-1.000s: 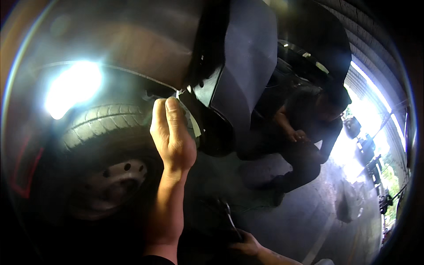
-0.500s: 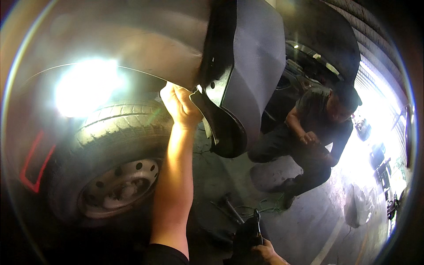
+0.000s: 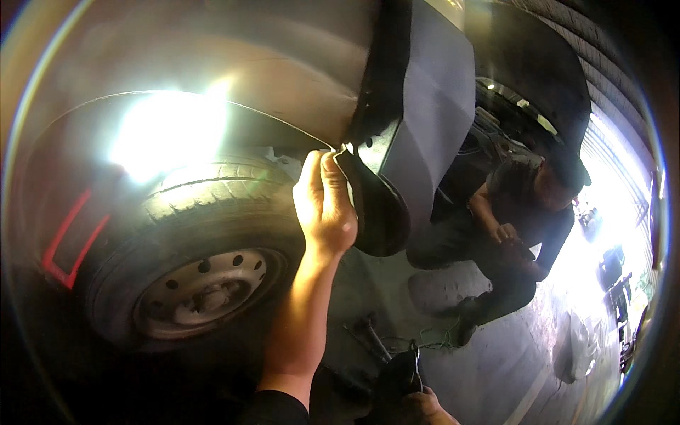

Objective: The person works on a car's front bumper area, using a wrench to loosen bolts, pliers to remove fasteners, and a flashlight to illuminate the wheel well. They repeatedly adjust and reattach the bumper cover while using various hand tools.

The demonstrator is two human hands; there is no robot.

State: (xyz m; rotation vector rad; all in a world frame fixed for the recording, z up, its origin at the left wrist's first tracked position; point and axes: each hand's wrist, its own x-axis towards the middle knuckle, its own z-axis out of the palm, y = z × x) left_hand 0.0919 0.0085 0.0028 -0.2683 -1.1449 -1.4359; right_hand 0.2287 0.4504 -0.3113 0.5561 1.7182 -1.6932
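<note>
My left hand (image 3: 327, 202) reaches up from below, fingers closed on the lower edge of a black curved plastic flap (image 3: 379, 212). The flap hangs at the corner of the wheel arch, where the fender (image 3: 283, 78) meets a grey bumper end (image 3: 435, 113). At the bottom of the view my right hand (image 3: 426, 405) is partly cut off, its fingers round a dark, narrow object (image 3: 413, 368) with a shiny edge; its kind cannot be made out. Close to my left hand is a dusty tire (image 3: 219, 184) on a steel wheel (image 3: 205, 294).
A bright lamp glare (image 3: 170, 134) covers part of the wheel arch. A co-worker (image 3: 524, 219) crouches at the right with hands together. On the floor lie a dark rod-shaped tool (image 3: 372, 338), a thin green cord (image 3: 439, 341) and a whitish bag (image 3: 584, 343).
The view has shifted, so the vehicle and co-worker appear farther right. My left hand has turned and closed more snugly on the flap's edge. The right hand looks much the same.
</note>
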